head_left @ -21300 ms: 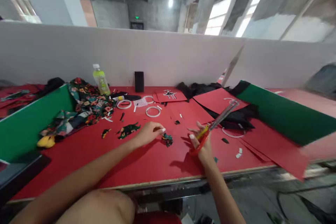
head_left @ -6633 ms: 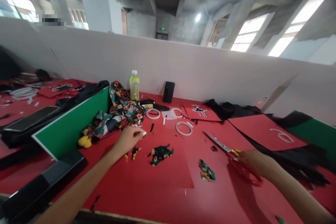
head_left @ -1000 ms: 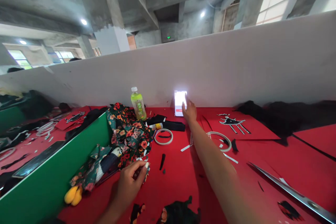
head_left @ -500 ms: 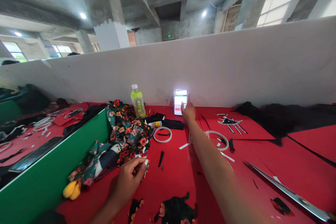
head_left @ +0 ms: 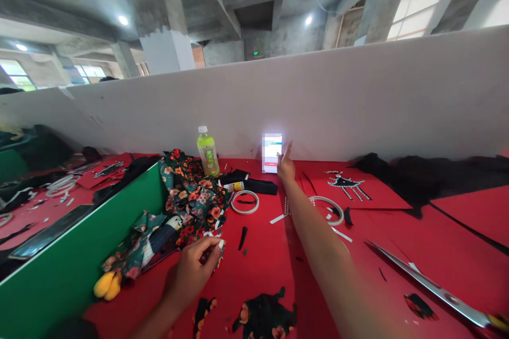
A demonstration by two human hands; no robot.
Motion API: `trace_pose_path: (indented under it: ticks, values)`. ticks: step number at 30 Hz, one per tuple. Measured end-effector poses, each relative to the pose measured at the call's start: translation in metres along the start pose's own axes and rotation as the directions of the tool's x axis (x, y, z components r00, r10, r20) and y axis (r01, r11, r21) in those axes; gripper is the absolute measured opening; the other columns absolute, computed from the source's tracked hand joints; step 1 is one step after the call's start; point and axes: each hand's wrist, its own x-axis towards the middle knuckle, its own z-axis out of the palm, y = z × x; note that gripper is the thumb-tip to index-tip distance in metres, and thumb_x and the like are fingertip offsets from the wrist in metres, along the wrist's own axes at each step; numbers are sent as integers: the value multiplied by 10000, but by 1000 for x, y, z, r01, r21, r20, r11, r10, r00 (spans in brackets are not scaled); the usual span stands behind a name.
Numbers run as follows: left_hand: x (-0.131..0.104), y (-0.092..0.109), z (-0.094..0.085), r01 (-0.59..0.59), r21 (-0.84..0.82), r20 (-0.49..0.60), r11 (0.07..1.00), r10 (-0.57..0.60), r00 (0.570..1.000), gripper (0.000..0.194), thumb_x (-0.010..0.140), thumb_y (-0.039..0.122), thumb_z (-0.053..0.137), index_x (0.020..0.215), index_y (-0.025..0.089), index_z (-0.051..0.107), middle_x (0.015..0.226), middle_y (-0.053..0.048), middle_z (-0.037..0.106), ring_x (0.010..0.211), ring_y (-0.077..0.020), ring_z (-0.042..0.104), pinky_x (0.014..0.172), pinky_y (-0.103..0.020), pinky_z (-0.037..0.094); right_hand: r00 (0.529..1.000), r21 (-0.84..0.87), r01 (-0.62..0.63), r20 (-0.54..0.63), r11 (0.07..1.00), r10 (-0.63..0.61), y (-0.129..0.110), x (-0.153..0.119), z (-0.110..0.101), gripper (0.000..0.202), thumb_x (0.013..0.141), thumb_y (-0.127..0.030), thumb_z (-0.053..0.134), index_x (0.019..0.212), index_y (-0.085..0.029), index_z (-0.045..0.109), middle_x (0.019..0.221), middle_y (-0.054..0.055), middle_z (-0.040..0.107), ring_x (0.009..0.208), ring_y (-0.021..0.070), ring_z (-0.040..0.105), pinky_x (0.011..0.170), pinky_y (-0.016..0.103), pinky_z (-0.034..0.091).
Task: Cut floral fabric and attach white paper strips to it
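A lit phone (head_left: 272,152) leans upright against the white partition at the back of the table. My right hand (head_left: 287,168) reaches up to its right edge, index finger and thumb stretched apart, holding nothing. My left hand (head_left: 198,266) hovers low over the red table, its thumb and fingertips pinched together. Something white shows at those tips; I cannot tell whether it is a nail or a scrap. Floral fabric (head_left: 199,196) lies crumpled just beyond that hand. A dark floral cloth cutout (head_left: 265,315) lies nearer, to its right.
A green drink bottle (head_left: 208,152) stands at the back. Tape rolls (head_left: 245,212), a glue stick (head_left: 234,186) and black scraps lie around the middle. Large scissors (head_left: 433,287) rest at the right, below a red sheet with a beaded animal figure (head_left: 347,184). A green divider (head_left: 131,206) runs along the left.
My right hand's thumb has drawn back from the phone screen to its right edge, and its index finger now points up. My left hand stays pinched in about the same place.
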Motion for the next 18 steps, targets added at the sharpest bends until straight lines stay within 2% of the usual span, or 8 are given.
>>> trace_pose_path:
  ticks: [5, 11, 15, 18]
  values:
    - [-1, -1, 0, 4, 20, 11, 1000, -4, 1000, 250, 817, 328, 483, 776, 167, 670, 620, -16, 669, 513, -125, 601, 483, -186, 463, 1000, 18, -26, -7, 999, 26, -1, 0, 0, 652, 970, -390, 238, 1465, -72, -43, 827, 171, 693, 690, 251, 633, 601, 315, 401]
    - [-1, 0, 0, 1, 15, 16, 1000, -1, 1000, 253, 816, 332, 478, 782, 178, 675, 701, -38, 701, 586, -144, 630, 505, -198, 469, 992, 51, -61, -108, 997, 67, -1, -1, -1, 650, 961, -423, 131, 1463, -39, -25, 807, 183, 671, 694, 284, 645, 599, 353, 416]
    - [-1, 2, 0, -15, 26, 31, 1000, 14, 999, 251, 829, 314, 463, 745, 181, 658, 668, -31, 682, 581, -141, 616, 508, -197, 449, 982, 64, -60, -175, 996, 70, 1, -3, 1, 639, 952, -391, 143, 1458, -17, 31, 805, 193, 669, 653, 295, 645, 578, 370, 426]
    - [-2, 3, -1, -59, 53, 29, 997, 57, 998, 261, 843, 286, 442, 700, 178, 632, 601, -18, 639, 546, -132, 584, 508, -198, 423, 972, 66, -12, -235, 998, 27, -1, -10, -1, 575, 943, -300, 97, 1440, -13, 127, 849, 210, 661, 699, 300, 647, 595, 380, 437]
